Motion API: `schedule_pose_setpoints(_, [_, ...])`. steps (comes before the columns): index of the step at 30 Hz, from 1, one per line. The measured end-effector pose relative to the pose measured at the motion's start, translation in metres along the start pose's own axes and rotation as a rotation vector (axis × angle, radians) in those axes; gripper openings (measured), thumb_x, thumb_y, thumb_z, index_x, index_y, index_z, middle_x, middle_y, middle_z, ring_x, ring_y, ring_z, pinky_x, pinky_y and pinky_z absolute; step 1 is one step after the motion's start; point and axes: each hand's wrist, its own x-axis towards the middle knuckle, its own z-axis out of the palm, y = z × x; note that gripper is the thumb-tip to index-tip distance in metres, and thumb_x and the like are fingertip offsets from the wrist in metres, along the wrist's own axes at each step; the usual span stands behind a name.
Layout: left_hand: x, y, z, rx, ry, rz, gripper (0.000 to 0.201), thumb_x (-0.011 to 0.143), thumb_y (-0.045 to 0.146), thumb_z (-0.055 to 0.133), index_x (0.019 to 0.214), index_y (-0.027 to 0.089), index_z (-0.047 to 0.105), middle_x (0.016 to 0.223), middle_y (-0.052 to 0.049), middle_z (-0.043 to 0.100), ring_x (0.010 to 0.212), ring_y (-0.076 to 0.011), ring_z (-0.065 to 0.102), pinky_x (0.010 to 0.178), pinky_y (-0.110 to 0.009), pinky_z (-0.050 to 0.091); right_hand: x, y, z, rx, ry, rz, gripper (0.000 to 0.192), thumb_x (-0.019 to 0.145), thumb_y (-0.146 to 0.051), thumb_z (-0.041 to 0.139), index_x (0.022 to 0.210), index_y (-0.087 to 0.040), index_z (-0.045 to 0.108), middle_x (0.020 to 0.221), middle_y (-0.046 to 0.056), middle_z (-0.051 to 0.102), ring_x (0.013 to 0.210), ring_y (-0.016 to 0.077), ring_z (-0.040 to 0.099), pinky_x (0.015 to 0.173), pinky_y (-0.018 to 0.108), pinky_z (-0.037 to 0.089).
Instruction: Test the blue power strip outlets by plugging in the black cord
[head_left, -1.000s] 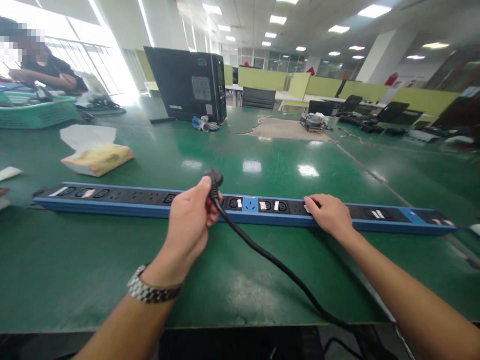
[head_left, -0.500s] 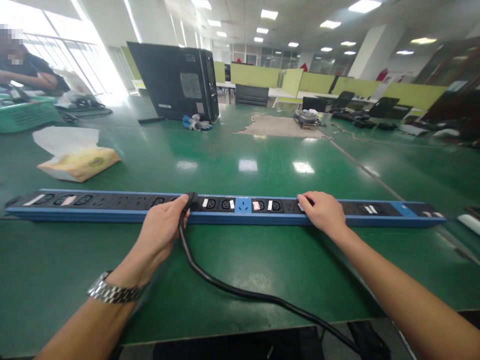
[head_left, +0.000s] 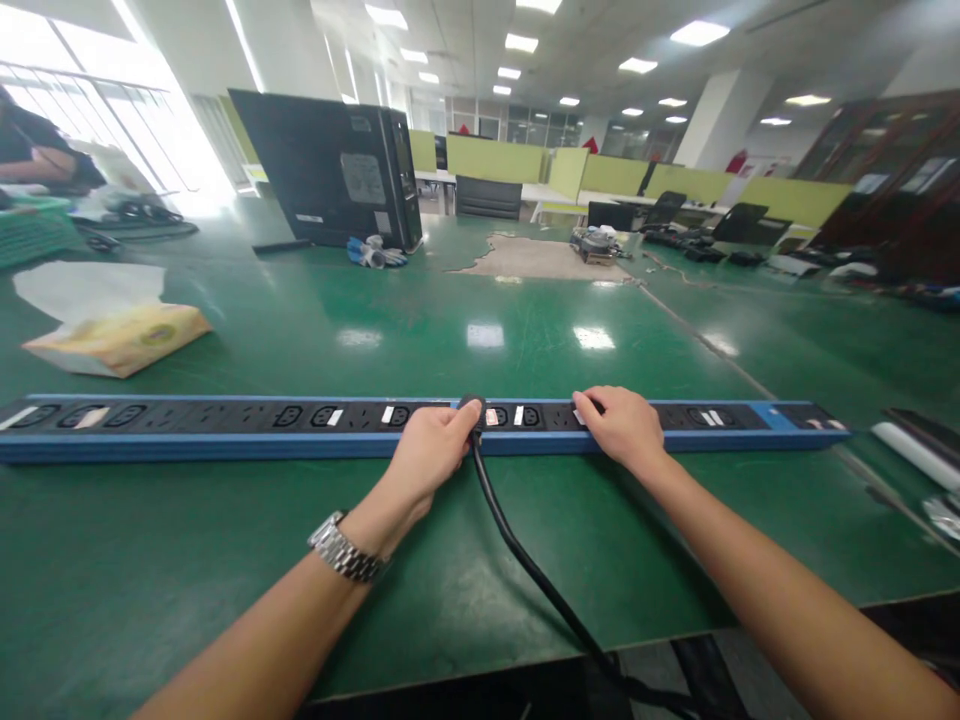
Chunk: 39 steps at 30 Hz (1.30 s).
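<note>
A long blue and black power strip [head_left: 225, 445] lies across the table in front of me, with rows of outlets and small white labels on top. My left hand [head_left: 429, 446], with a metal watch on the wrist, is closed around a black plug [head_left: 472, 408]. The plug is over the strip's middle, where the blue outlet sits; whether its pins are inserted is hidden. From it a thick black cable [head_left: 525, 562] runs down over the table's front edge. Right of centre, my right hand [head_left: 624, 420] grips the strip, thumb on top, other fingers mostly hidden.
On the green table [head_left: 420, 350] stand a tissue pack [head_left: 124, 338] at left and a black computer case [head_left: 322, 170] behind, with gloves [head_left: 375, 252] beside it. A green basket [head_left: 41, 230] and a person's arm [head_left: 37, 165] show far left. Dark and white items [head_left: 919, 445] lie at right.
My left hand has carried the plug rightward along the strip, from left of the middle to the blue outlet. My right hand keeps its place on the strip. The view has turned slightly.
</note>
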Motion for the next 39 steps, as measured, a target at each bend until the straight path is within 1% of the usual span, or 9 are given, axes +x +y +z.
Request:
schedule_pose_setpoints(4, [-0.006,-0.008,0.002,0.040,0.056,0.007,0.045,0.082,0.054,0.048,0.054,0.019,0.052,0.038,0.007,0.030,0.034,-0.0076,0.025,0.037,-0.022,0.017,-0.002,0.000,0.000,0.058,0.039,0.001,0.049,0.095,-0.050,0.032,0.091,-0.023,0.073,0.098,0.005,0.073,0.094,0.0206,0.062,0.073,0.028,0.039])
schedule_pose_setpoints(9, [-0.021,0.011,0.024,0.104,0.216,0.297,0.044,0.086,0.047,0.044,0.051,0.019,0.049,0.044,0.004,0.041,0.043,-0.0103,0.037,0.045,-0.024,0.027,-0.002,0.003,0.003,0.231,0.132,0.034,0.051,0.096,-0.052,0.032,0.092,-0.022,0.073,0.098,0.005,0.072,0.096,0.0196,0.061,0.079,0.028,0.040])
schedule_pose_setpoints(11, [-0.023,0.025,0.044,0.095,0.147,0.397,0.044,0.086,0.046,0.045,0.052,0.019,0.052,0.047,0.003,0.045,0.048,-0.0108,0.042,0.049,-0.024,0.031,0.000,0.006,0.004,0.322,0.166,0.016,0.052,0.095,-0.054,0.032,0.089,-0.022,0.073,0.096,0.005,0.072,0.095,0.0193,0.061,0.081,0.028,0.041])
schedule_pose_setpoints(15, [-0.012,0.036,0.087,0.109,-0.057,0.210,0.047,0.086,0.044,0.044,0.047,0.019,0.053,0.042,0.003,0.043,0.043,-0.0112,0.039,0.047,-0.026,0.027,0.003,0.013,-0.001,0.585,0.247,0.034,0.060,0.094,-0.059,0.029,0.087,-0.018,0.072,0.082,0.006,0.070,0.085,0.0177,0.063,0.079,0.027,0.044])
schedule_pose_setpoints(20, [-0.004,0.017,0.108,0.172,-0.068,0.197,0.048,0.088,0.042,0.041,0.047,0.019,0.053,0.044,0.001,0.048,0.045,-0.0122,0.043,0.050,-0.026,0.027,0.001,-0.010,-0.030,0.642,-0.163,0.059,0.057,0.087,-0.065,0.040,0.080,-0.017,0.070,0.055,0.001,0.061,0.048,0.0125,0.055,0.052,0.024,0.041])
schedule_pose_setpoints(24, [-0.005,0.015,0.101,0.218,-0.056,0.276,0.045,0.089,0.037,0.036,0.051,0.020,0.052,0.049,0.000,0.051,0.048,-0.0128,0.044,0.049,-0.026,0.026,0.013,-0.040,-0.049,0.463,-0.395,0.036,0.036,0.084,-0.047,0.050,0.072,-0.018,0.067,0.053,0.002,0.063,0.043,0.0119,0.056,0.045,0.022,0.038])
schedule_pose_setpoints(29, [-0.003,0.034,0.064,0.309,-0.341,0.305,0.040,0.087,0.039,0.042,0.057,0.019,0.060,0.050,0.000,0.055,0.044,-0.0125,0.046,0.048,-0.025,0.030,0.025,-0.049,-0.058,0.158,-0.448,-0.010,0.034,0.083,-0.032,0.046,0.062,-0.017,0.068,0.045,0.003,0.058,0.041,0.0128,0.055,0.046,0.023,0.038])
schedule_pose_setpoints(34, [0.019,0.031,0.019,0.689,0.175,0.566,0.026,0.086,0.037,0.049,0.086,0.021,0.069,0.084,-0.005,0.070,0.080,-0.0204,0.060,0.069,-0.030,0.041,0.023,-0.043,-0.065,-0.120,-0.365,-0.095,0.037,0.086,-0.028,0.042,0.079,-0.014,0.076,0.077,0.013,0.073,0.070,0.0187,0.068,0.063,0.025,0.045])
schedule_pose_setpoints(39, [0.033,-0.003,0.011,1.055,0.273,0.671,0.025,0.089,0.037,0.048,0.095,0.022,0.068,0.100,-0.007,0.069,0.100,-0.0267,0.057,0.085,-0.039,0.040,0.028,-0.057,-0.072,-0.294,-0.409,-0.185,0.042,0.085,-0.027,0.040,0.101,-0.011,0.076,0.103,0.019,0.072,0.092,0.0263,0.068,0.078,0.032,0.049])
